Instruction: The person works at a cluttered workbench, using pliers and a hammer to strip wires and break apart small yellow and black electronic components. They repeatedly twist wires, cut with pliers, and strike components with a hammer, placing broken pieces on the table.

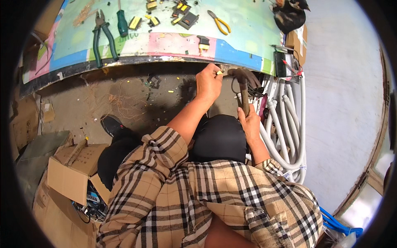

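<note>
My right hand is wrapped round the wooden handle of a hammer, whose dark head is up by the table edge. Close to it, my left hand pinches a small yellow part at the front edge of the table. Fingers cover most of that part, so its full shape is hidden. On the table just beyond sits a small black and yellow transformer. Several similar transformers and loose pieces lie farther back.
Green-handled pliers, a green screwdriver and yellow-handled cutters lie on the table. A cat is at the back right. Grey hoses hang at right. Scraps litter the floor; an open carton stands left.
</note>
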`<act>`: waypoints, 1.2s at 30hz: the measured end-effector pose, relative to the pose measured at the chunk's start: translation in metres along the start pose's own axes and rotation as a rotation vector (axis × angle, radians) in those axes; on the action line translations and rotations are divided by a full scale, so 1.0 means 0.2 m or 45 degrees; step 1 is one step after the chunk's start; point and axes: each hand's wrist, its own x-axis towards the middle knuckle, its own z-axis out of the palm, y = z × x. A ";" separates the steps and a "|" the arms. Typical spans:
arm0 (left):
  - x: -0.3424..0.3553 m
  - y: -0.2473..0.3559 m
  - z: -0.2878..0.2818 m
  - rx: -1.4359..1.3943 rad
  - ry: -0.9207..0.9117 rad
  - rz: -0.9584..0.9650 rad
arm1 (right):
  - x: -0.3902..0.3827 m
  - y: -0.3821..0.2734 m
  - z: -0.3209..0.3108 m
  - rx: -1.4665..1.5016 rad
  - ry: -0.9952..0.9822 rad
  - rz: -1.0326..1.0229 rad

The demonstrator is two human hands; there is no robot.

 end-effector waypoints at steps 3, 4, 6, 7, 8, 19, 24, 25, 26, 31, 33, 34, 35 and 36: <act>0.01 -0.07 0.06 0.221 0.150 0.364 | 0.01 0.00 -0.02 -0.013 -0.010 -0.075; 0.01 -0.09 0.07 0.281 0.183 0.390 | 0.03 -0.01 -0.03 -0.028 -0.011 -0.085; 0.01 -0.09 0.08 0.298 0.186 0.350 | 0.04 -0.07 -0.05 0.013 -0.001 -0.139; 0.02 -0.09 0.09 0.307 0.188 0.329 | 0.05 -0.05 -0.05 0.004 -0.005 -0.148; 0.02 -0.08 0.09 0.334 0.189 0.376 | 0.05 -0.04 -0.04 -0.002 -0.011 -0.156; 0.05 -0.07 0.11 0.271 0.129 0.195 | 0.07 0.04 -0.04 -0.027 -0.053 -0.155; 0.05 -0.06 0.08 0.086 0.074 -0.056 | 0.07 -0.02 -0.07 0.035 0.040 -0.264; 0.07 -0.07 0.08 0.029 0.057 -0.108 | 0.07 -0.02 -0.06 0.055 0.061 -0.269; 0.08 -0.08 0.08 -0.030 0.035 -0.159 | 0.06 0.00 -0.05 0.073 0.086 -0.271; 0.09 -0.12 0.09 -0.437 -0.057 -0.408 | 0.06 0.12 0.04 -0.062 -0.043 -0.262; 0.10 -0.12 0.08 -0.590 -0.077 -0.494 | 0.06 0.08 0.00 -0.016 -0.058 -0.194; 0.11 -0.12 0.07 -0.664 -0.095 -0.523 | 0.06 0.06 -0.02 0.006 -0.064 -0.159; 0.11 -0.12 0.06 -0.740 -0.115 -0.558 | 0.07 0.04 -0.04 0.016 -0.018 -0.178; 0.11 -0.13 0.05 -0.745 -0.144 -0.590 | 0.07 0.01 -0.06 0.026 0.028 -0.197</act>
